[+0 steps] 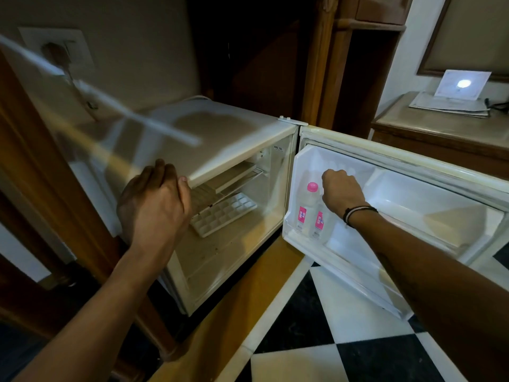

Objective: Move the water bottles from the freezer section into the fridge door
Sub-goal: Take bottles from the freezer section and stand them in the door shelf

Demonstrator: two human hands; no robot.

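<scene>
Two clear water bottles with pink labels stand side by side in the lower shelf of the open fridge door (pixel 358 274). The left bottle (pixel 305 208) shows its pink cap. My right hand (pixel 341 190) is closed over the top of the right bottle (pixel 321 223), hiding its cap. My left hand (pixel 154 205) hovers in front of the mini fridge's (pixel 220 136) top front edge, fingers curled loosely and holding nothing. The freezer section under the fridge top is mostly hidden behind that hand.
A white ice cube tray (pixel 223 213) lies tilted inside the fridge below a wire shelf (pixel 239 175). Wooden furniture flanks the fridge; a side table with papers (pixel 451 103) stands at the right. Black and white floor tiles (pixel 330 340) lie below the door.
</scene>
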